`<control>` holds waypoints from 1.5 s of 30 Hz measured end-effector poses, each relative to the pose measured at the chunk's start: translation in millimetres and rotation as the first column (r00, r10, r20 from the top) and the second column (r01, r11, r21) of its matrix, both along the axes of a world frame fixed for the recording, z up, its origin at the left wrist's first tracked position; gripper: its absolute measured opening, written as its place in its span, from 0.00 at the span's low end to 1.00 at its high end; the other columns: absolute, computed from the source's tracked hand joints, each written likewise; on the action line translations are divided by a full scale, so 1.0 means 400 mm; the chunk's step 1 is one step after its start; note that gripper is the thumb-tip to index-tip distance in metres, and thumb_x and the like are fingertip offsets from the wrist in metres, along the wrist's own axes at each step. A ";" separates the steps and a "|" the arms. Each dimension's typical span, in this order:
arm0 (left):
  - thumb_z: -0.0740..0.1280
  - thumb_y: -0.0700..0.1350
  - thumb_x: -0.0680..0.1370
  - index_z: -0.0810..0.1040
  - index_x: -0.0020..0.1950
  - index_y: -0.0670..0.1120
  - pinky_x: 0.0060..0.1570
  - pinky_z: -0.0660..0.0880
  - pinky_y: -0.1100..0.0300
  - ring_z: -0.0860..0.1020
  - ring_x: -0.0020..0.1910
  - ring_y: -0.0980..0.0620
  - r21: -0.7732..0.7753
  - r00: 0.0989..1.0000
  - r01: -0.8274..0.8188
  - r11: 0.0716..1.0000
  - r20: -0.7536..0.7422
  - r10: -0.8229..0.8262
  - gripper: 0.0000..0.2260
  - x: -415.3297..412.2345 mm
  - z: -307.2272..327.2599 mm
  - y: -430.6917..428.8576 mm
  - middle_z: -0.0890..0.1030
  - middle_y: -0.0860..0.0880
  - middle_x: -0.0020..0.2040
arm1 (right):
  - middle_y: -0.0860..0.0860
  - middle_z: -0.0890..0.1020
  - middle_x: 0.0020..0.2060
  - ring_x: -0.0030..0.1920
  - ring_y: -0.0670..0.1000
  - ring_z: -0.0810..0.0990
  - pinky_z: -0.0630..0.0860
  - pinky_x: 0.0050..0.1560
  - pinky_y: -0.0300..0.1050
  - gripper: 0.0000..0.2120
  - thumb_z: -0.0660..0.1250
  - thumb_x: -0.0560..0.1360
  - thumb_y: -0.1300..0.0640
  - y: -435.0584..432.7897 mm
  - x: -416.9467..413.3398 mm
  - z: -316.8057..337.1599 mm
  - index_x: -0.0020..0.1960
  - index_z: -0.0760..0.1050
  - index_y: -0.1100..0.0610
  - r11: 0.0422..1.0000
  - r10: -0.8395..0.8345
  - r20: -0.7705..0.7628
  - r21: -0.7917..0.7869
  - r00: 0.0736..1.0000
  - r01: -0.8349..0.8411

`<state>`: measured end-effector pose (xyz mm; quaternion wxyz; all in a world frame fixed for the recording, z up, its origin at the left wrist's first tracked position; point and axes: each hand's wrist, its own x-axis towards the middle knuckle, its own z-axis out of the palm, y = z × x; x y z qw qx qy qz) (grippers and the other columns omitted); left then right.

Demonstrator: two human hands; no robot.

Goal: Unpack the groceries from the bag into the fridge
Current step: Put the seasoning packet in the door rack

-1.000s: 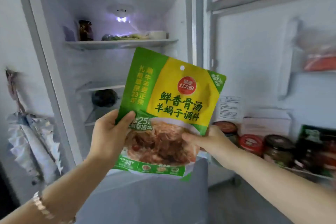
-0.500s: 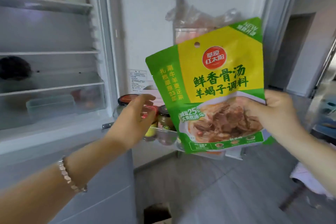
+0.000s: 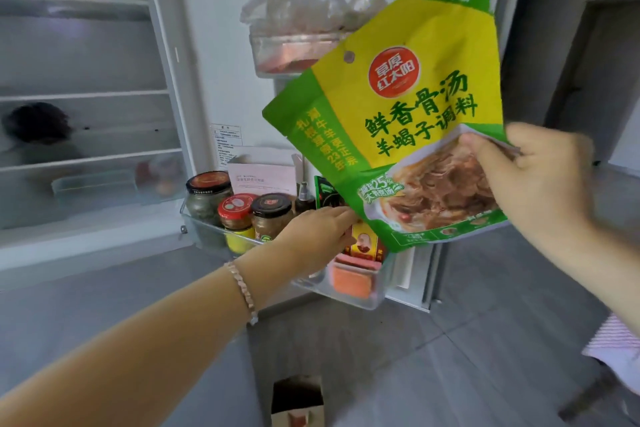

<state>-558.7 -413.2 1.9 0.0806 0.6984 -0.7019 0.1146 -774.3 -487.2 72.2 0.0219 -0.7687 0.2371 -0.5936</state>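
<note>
The pouch (image 3: 398, 107) reads "NEW" in its top corner, far above the fingers (image 3: 485, 149) of the right hand (image 3: 540, 184). A red badge says 草原红太阳. Just above the fingers stands 鲜香骨汤 羊蝎子调料, and to their left "25%" and "23年". Print on the door sticker (image 3: 226, 140) and the jars (image 3: 239, 215) is too small to read.

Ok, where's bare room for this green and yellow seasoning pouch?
Lower clear door bin is crowded: three glass jars left, packets by the left hand. Bare for the pouch: white fridge shelf second from top, and right of the dark round thing below.
</note>
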 end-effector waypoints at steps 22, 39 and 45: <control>0.61 0.45 0.80 0.70 0.70 0.46 0.58 0.72 0.52 0.74 0.60 0.43 0.006 0.978 0.184 0.983 -0.098 -0.182 0.18 0.073 -0.038 0.050 0.71 0.43 0.64 | 0.56 0.71 0.17 0.17 0.57 0.69 0.55 0.27 0.33 0.16 0.72 0.66 0.65 -0.019 0.197 -0.076 0.25 0.69 0.58 0.951 -0.210 -0.020 -0.236 0.978 0.199; 0.67 0.53 0.75 0.77 0.59 0.45 0.57 0.72 0.47 0.74 0.54 0.45 -0.212 0.739 -0.385 0.898 -0.654 0.162 0.17 0.137 -0.053 0.040 0.77 0.45 0.52 | 0.57 0.82 0.40 0.36 0.49 0.77 0.69 0.35 0.36 0.08 0.65 0.76 0.59 -0.006 0.327 -0.219 0.47 0.78 0.64 0.746 0.150 0.191 0.622 0.970 -0.238; 0.63 0.54 0.78 0.77 0.57 0.45 0.61 0.71 0.53 0.74 0.56 0.48 -0.279 0.730 -0.349 0.895 -0.679 0.072 0.15 0.150 -0.053 0.044 0.74 0.48 0.56 | 0.55 0.79 0.51 0.42 0.51 0.76 0.69 0.38 0.40 0.16 0.58 0.78 0.66 0.007 0.299 -0.233 0.65 0.68 0.57 0.718 0.137 -0.283 0.688 0.949 0.102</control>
